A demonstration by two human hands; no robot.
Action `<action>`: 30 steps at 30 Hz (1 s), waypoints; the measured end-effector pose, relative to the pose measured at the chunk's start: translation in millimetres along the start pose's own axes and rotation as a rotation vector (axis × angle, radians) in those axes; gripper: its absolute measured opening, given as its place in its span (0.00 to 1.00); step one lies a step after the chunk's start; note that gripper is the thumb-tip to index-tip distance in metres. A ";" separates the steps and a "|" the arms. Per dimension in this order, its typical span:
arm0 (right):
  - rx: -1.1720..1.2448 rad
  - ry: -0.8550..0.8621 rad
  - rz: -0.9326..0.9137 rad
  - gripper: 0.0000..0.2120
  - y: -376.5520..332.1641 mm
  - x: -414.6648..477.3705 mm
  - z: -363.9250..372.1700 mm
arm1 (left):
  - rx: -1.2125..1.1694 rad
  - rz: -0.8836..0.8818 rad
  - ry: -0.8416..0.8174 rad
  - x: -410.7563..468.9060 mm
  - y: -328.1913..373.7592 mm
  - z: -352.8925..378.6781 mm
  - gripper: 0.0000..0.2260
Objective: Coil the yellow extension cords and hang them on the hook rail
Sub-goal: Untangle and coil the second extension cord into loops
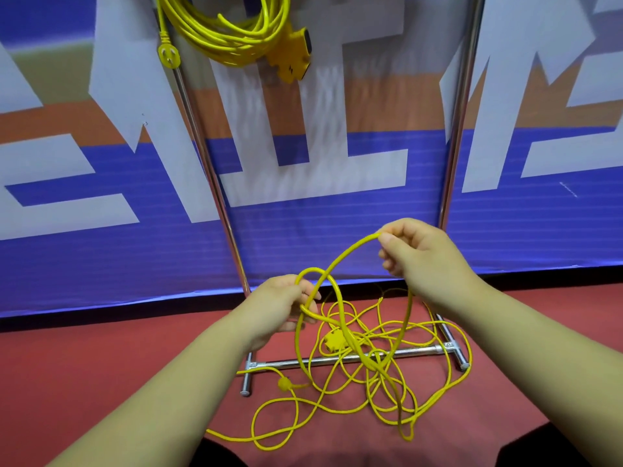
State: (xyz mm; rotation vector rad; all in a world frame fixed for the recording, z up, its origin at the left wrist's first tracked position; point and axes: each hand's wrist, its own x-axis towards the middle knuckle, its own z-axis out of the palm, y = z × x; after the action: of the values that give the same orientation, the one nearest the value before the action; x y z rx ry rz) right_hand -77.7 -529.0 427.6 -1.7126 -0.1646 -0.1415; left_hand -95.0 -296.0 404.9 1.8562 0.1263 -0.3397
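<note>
The left hand [286,305] grips a small loop of yellow cord [340,291]; the right hand [414,251], higher and farther out, pinches the next stretch. The slack lies tangled on the floor [101,358] below both, nearer the right.

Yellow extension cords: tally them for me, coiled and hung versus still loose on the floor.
Coiled cord, hanging up top: 1
Loose cord, tangled on the red floor, pinched by left hand and right hand: 1
Total: 2 cords
</note>
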 end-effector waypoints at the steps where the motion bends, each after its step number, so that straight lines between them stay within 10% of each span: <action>1: -0.039 -0.047 0.025 0.06 5.2 1.8 -4.2 | -0.033 -0.006 -0.007 -0.7 -0.4 -2.1 0.10; 10: -0.278 -0.501 0.015 0.05 7.2 -15.2 9.7 | 0.143 0.198 0.017 -5.0 1.9 1.2 0.12; 22: 0.066 0.235 0.016 0.06 7.6 20.1 -18.7 | -0.051 0.071 -0.045 3.3 -5.3 -2.2 0.13; 30: -0.241 -0.372 0.026 0.08 19.4 2.6 -5.9 | 0.295 0.218 0.050 4.9 -2.8 5.1 0.15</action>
State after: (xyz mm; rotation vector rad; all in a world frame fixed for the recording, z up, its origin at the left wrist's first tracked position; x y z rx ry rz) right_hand -71.5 -537.7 410.0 -1.9694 -0.4136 0.1856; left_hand -92.0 -300.4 399.5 2.1481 -0.0977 -0.1655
